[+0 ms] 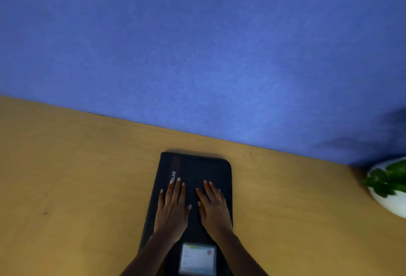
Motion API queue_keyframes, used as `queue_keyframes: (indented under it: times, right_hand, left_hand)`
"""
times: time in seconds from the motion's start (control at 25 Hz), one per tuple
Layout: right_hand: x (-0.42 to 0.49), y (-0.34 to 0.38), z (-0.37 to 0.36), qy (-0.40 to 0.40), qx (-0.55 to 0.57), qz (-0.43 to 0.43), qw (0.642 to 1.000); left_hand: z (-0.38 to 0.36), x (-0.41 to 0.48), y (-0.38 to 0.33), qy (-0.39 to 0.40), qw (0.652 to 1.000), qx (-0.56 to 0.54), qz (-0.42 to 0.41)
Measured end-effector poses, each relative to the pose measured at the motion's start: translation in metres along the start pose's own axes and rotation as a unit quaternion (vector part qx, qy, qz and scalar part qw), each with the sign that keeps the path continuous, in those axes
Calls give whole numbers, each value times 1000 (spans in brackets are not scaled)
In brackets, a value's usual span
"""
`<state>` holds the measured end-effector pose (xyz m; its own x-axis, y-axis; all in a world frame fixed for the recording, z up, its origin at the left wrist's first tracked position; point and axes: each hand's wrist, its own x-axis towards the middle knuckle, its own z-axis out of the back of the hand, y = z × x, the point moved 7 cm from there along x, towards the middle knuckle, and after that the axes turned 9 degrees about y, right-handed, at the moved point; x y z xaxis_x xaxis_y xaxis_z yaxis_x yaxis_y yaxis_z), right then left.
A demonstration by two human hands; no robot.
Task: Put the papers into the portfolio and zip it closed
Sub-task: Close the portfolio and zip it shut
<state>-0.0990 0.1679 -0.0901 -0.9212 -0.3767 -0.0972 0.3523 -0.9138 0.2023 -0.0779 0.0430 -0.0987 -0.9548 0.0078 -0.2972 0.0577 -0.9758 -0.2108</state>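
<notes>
A black zip portfolio [197, 168] lies closed and flat on the wooden desk, its long side pointing away from me, with white lettering near its left edge. My left hand [172, 206] rests palm down on the left half of its cover, fingers spread. Beside it, my right hand [214, 206] lies palm down on the right half, fingers apart as well. Neither hand grips anything. A white card [197, 258] in a clear pocket shows on the cover near me, between my forearms. No loose papers are in view.
The wooden desk [77, 176] stretches wide to the left and right of the portfolio. A blue partition wall [197, 44] rises along its far edge. A white pot with a green plant [388, 184] stands at the right edge.
</notes>
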Motion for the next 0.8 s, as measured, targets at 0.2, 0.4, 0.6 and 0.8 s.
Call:
queue_keyframes:
  times: [0.2, 0.4, 0.6, 0.8]
  right_hand:
    - [-47, -4, 1, -30, -14, -43, 999]
    - [-85, 14, 10, -67, -26, -108, 992]
    - [-117, 51, 32, -110, -28, -169, 979]
    - [-132, 80, 68, -175, -14, -177, 968]
  left_hand:
    - [-11, -32, -19, 34, 997, 27, -62]
    - [-8, -61, -23, 22, 989, 59, -137]
    - [20, -87, -17, -1, 979, 76, -187]
    - [62, -109, -19, -52, 972, 84, -211]
